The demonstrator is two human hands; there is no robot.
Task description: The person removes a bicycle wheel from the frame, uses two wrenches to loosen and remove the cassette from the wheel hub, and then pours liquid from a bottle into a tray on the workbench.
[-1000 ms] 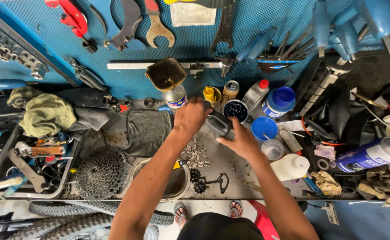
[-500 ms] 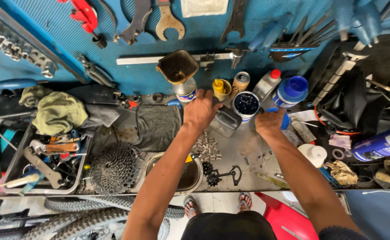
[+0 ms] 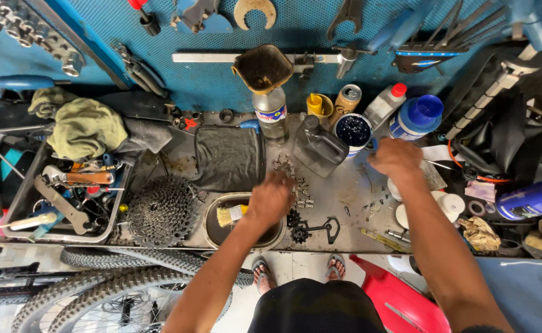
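Left hand [image 3: 271,198] curled over metal tray [image 3: 215,231] by paintbrush [image 3: 229,214], grip unclear; right hand [image 3: 397,158] loosely closed beside open tin [image 3: 352,131], apparently empty. Best kept low, clear of loose chain bits [image 3: 300,192] on tabletop [image 3: 345,191].

Left hand [image 3: 271,198] over pan [image 3: 216,231] with brush [image 3: 229,214], perhaps touching; right hand [image 3: 396,158] near open tin [image 3: 353,131]

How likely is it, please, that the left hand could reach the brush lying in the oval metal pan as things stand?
Probably yes: the left hand hovers over the pan's right side, and the brush lies just beside it, bristles exposed, with nothing covering it.
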